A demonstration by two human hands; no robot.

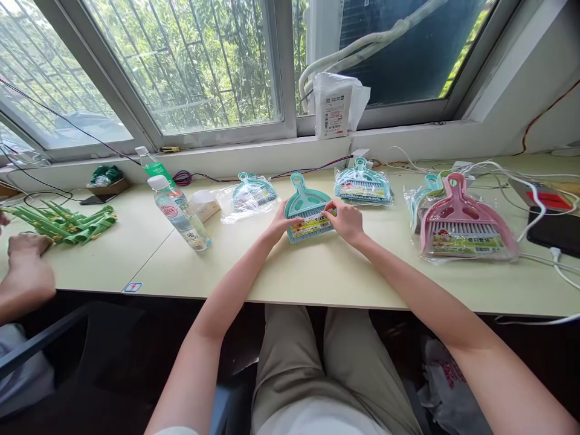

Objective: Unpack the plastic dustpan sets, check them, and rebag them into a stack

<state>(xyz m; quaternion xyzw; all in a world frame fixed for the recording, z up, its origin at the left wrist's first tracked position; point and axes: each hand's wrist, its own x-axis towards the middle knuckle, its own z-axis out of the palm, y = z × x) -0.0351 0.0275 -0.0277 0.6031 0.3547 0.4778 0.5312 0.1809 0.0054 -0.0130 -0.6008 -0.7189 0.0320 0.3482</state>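
A teal mini dustpan and brush set point(304, 198) with a printed label stands tilted on the table between my hands. My left hand point(278, 222) grips its left side, with the thumb across the front. On the right, my right hand point(345, 219) is closed, its fingertips pinched at the label's right end. Behind it lie two more teal sets in clear plastic, one back left point(254, 192) and one back right point(365, 184). Further right, a pink set point(466, 220) in clear wrap leans over teal and green ones.
To the left stand a clear bottle point(181, 214) and a green-labelled bottle point(156, 166) beside a small white box point(205, 205). A co-worker's hand point(29, 244) rests near green strips point(67, 222). Cables and a black phone point(555, 232) lie on the right.
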